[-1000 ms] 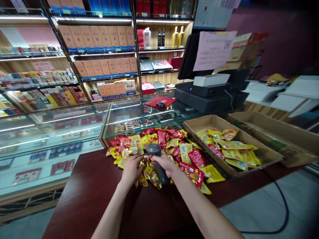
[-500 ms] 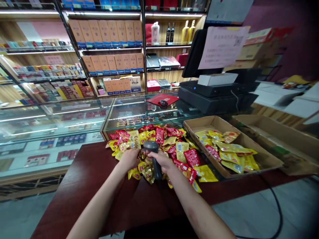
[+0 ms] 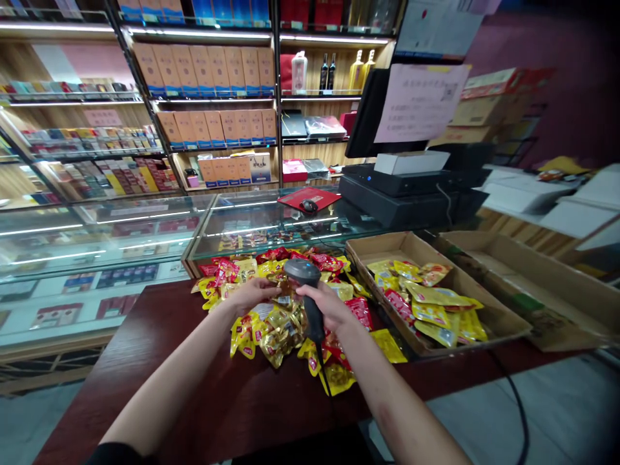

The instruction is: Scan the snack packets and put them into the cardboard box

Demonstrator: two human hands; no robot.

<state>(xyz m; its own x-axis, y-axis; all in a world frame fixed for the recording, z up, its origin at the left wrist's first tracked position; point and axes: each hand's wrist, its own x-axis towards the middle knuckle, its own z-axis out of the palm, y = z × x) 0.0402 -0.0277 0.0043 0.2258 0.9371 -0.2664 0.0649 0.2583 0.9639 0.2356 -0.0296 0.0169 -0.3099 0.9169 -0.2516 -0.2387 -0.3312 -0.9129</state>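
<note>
My right hand (image 3: 328, 305) is wrapped round the handle of a dark grey barcode scanner (image 3: 303, 271), held upright over a pile of snack packets. Its cable drops toward the table's near edge. Close to its left, my left hand (image 3: 252, 295) has its fingers closed on the edge of a gold snack packet (image 3: 285, 299), just below the scanner's head. Gold packets (image 3: 281, 336) and yellow packets (image 3: 245, 334) lie heaped under both hands. Red packets (image 3: 359, 311) show to the right of the scanner, partly covered by my forearm.
An open cardboard box (image 3: 489, 313) with yellow and red packets stands to the right, another cardboard tray (image 3: 557, 287) beyond it. Behind the pile are a glass counter (image 3: 242, 223), a mouse (image 3: 309, 205) on a red mat and a monitor (image 3: 365, 116). The dark red table (image 3: 159, 342) lies beneath.
The scanner has risen slightly in my right hand, its head now showing a small blue light. My left hand has lifted a little, and packets have shifted toward me across the front of the pile.
</note>
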